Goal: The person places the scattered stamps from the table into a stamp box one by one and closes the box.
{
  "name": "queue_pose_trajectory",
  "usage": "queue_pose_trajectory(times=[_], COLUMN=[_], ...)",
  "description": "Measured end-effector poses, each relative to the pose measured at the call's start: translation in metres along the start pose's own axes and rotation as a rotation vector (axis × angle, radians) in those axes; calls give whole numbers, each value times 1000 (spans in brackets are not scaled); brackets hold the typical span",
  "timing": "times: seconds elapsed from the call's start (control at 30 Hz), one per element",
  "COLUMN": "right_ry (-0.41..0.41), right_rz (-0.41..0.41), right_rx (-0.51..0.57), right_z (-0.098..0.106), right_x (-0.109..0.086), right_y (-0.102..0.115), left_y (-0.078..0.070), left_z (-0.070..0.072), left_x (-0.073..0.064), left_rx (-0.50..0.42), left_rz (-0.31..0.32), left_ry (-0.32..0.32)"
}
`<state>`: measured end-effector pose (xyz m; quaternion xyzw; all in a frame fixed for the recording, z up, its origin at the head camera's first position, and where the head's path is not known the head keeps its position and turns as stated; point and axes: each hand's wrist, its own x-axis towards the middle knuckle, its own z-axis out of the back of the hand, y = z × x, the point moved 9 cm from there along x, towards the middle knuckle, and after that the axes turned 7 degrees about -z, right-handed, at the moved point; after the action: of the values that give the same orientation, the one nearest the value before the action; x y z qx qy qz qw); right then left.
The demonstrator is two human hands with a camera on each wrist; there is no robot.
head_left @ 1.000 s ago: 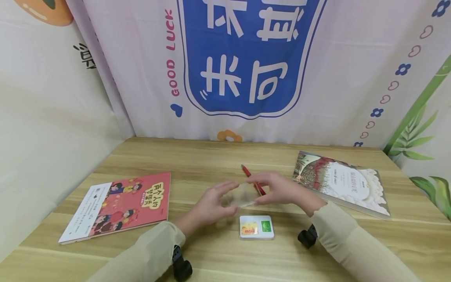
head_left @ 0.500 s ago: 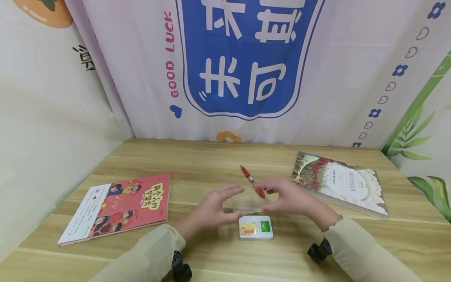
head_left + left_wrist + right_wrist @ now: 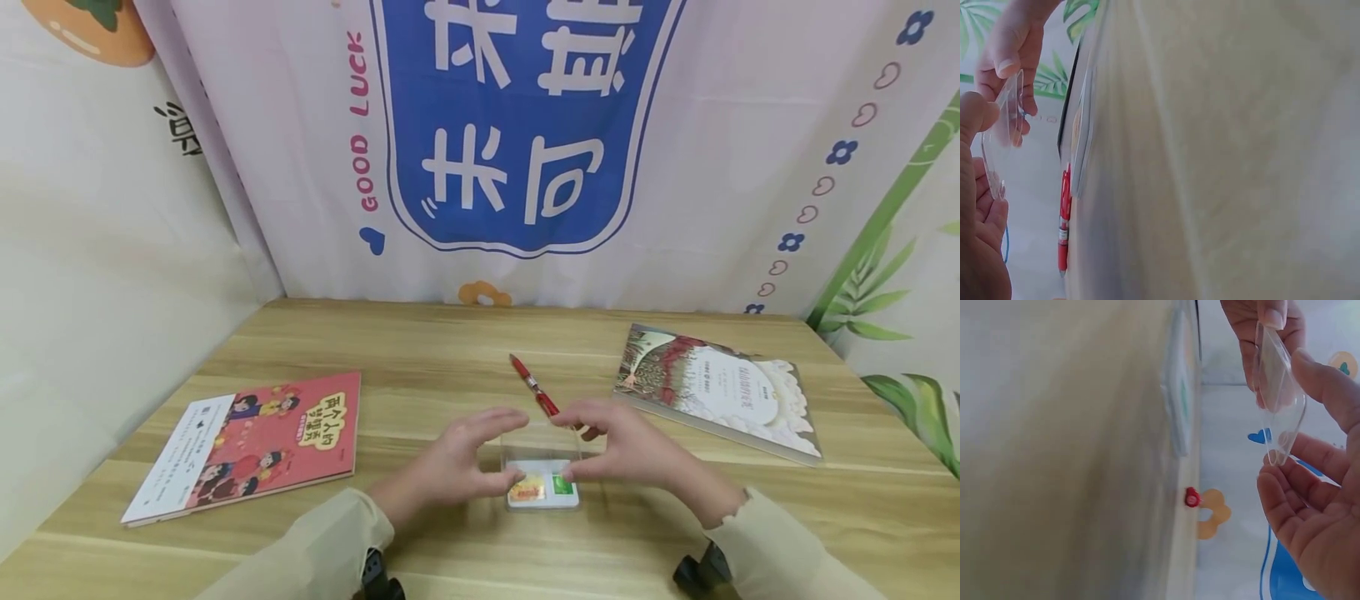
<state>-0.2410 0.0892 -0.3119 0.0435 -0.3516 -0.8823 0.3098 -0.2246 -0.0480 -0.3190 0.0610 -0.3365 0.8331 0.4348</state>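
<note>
A clear, shallow plastic cover (image 3: 538, 440) is held between my two hands, raised off the table. My left hand (image 3: 463, 460) pinches its left side, thumb at the near edge and fingers at the far one. On the opposite side my right hand (image 3: 626, 443) grips it the same way. In the right wrist view the see-through cover (image 3: 1280, 394) shows thin raised walls. Below it on the table lies a flat white case (image 3: 543, 498) with an orange-yellow picture and a green square on top. The cover and both thumbs overlap the case's far part in the head view.
Beyond the hands lies a red pen (image 3: 529, 380) on the wooden table (image 3: 420, 333). A red picture book (image 3: 300, 442) is at the left, and another illustrated book (image 3: 720, 392) at the right. A printed cloth (image 3: 315, 167) hangs behind the table.
Both hands have brought the clear cover nearer to the body, from beyond the white case to over its far part. More of the red pen shows now.
</note>
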Motion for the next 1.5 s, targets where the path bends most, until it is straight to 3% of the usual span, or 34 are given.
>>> queue_pose_trajectory(times=[0.5, 0.73, 1.07, 1.5], right_ry=[56, 75, 69, 76], right_rz=[-70, -79, -91, -122], right_rx=[112, 157, 137, 141], right_z=[-18, -27, -32, -37], right_x=[-16, -16, -15, -14], right_y=[-9, -15, -22, -27], left_y=[0, 4, 13, 16], left_z=[-20, -27, -35, -39], left_x=[-9, -12, -16, -15], left_rx=[17, -34, -85, -75], left_rz=[39, 67, 126, 132], left_ry=[79, 97, 125, 154])
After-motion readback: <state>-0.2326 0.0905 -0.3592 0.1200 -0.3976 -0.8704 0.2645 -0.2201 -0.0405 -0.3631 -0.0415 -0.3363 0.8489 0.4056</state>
